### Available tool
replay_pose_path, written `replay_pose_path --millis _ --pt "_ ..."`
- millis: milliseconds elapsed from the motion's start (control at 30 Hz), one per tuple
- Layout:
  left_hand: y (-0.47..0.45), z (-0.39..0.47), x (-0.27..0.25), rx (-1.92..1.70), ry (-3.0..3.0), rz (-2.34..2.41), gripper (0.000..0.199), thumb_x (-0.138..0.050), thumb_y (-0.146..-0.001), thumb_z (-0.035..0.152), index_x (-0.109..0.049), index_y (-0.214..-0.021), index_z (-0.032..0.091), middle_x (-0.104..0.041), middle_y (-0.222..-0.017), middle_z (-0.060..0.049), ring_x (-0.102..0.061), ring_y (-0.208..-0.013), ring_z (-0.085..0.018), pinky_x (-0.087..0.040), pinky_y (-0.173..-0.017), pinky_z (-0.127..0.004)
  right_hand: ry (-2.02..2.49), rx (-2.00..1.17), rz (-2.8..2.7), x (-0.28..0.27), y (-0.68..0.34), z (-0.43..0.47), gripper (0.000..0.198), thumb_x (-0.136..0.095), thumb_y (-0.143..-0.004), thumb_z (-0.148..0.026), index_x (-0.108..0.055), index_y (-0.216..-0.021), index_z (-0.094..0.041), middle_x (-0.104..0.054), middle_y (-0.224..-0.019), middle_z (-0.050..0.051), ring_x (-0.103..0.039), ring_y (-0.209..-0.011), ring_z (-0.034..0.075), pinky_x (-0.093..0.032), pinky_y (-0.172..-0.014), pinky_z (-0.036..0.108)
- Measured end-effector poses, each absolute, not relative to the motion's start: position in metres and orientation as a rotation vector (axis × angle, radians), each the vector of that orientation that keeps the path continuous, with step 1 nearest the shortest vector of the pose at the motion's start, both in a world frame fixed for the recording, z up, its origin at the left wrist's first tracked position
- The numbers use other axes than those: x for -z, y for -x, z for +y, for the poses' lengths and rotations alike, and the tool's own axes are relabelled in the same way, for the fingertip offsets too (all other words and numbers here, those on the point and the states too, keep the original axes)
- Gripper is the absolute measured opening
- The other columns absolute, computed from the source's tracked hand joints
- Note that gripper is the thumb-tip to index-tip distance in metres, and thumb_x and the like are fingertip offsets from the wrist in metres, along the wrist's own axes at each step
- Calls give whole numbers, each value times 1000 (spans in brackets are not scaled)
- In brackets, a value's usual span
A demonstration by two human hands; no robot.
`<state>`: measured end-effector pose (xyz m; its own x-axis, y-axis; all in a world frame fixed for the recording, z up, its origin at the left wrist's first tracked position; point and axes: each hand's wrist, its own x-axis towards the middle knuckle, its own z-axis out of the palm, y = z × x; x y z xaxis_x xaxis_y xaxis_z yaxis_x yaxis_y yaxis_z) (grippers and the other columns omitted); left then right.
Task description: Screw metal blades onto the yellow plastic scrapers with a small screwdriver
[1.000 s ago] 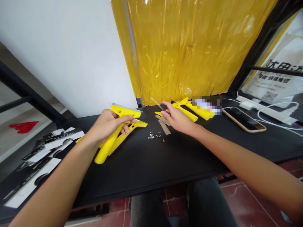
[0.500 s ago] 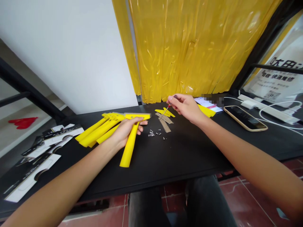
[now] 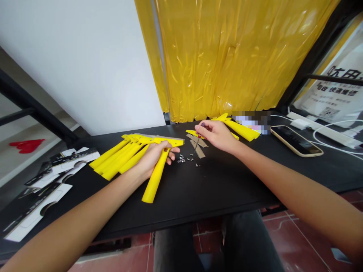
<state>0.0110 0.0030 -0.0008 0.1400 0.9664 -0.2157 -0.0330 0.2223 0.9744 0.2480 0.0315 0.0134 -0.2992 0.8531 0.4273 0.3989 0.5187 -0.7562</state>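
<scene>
My left hand (image 3: 155,156) is closed around a yellow T-shaped scraper (image 3: 155,177). Its wide head, fitted with a clear blade strip, points away from me, and its handle slants down toward the table's front edge. A small screwdriver (image 3: 199,136) is pinched in the fingers of my right hand (image 3: 217,135), its thin shaft pointing down near several small loose screws (image 3: 182,159). More yellow scrapers (image 3: 113,156) lie overlapped just left of my left hand. Flat brownish strips (image 3: 197,148) and a thin yellow piece (image 3: 191,133) rest behind the screws.
White-and-black cards (image 3: 39,211) are piled at the left of the black table (image 3: 215,192). Beyond my right hand lies another yellow scraper (image 3: 245,130). Farther right are a phone (image 3: 296,140), a power strip (image 3: 326,130) and white cables. A yellow plastic curtain (image 3: 227,68) hangs behind.
My right hand has moved slightly left and down, bringing the screwdriver tip from the brownish strips to the screws. The scraper in my left hand has tilted a little.
</scene>
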Motion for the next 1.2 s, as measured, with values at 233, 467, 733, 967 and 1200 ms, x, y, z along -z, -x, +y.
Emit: replay_pose_path --millis 233,467,733,967,1200 --pt "-12 3 2 -977 -1060 1173 11 -60 -75 19 -65 -77 10 -72 -74 -13 -58 -52 -13 -46 -42 -21 979 -696 -1887 -11 -246 30 36 -54 -94 -49 -63 -78 -18 -56 -66 -1 -46 -58 11 -34 -56 26" --pt "-13 1 2 -967 -1103 1190 15 -61 -76 20 -69 -76 7 -74 -76 -15 -59 -52 -13 -47 -43 -22 829 -1002 -1574 -19 -246 25 36 -59 -91 -55 -62 -83 -20 -45 -62 -4 -36 -49 8 -27 -45 25" --pt "-12 1 4 -916 -1145 1132 14 -62 -74 22 -68 -73 9 -76 -91 -18 -60 -52 -13 -47 -43 -23 732 -1098 -1459 -15 -241 25 34 -60 -89 -56 -61 -88 -23 -49 -68 -3 -40 -48 8 -33 -43 26" --pt "-10 2 1 -873 -1070 1087 12 -61 -74 21 -66 -75 10 -76 -89 -15 -60 -51 -12 -44 -42 -22 720 -1158 -1452 -10 -238 26 32 -61 -89 -54 -61 -89 -22 -50 -68 -3 -41 -48 8 -35 -42 25" --pt "-9 1 0 -869 -1070 1057 12 -61 -76 20 -67 -75 10 -74 -80 -13 -57 -49 -11 -41 -39 -21 720 -1152 -1451 -10 -239 27 29 -60 -90 -52 -61 -88 -22 -50 -68 -3 -42 -49 8 -35 -43 26"
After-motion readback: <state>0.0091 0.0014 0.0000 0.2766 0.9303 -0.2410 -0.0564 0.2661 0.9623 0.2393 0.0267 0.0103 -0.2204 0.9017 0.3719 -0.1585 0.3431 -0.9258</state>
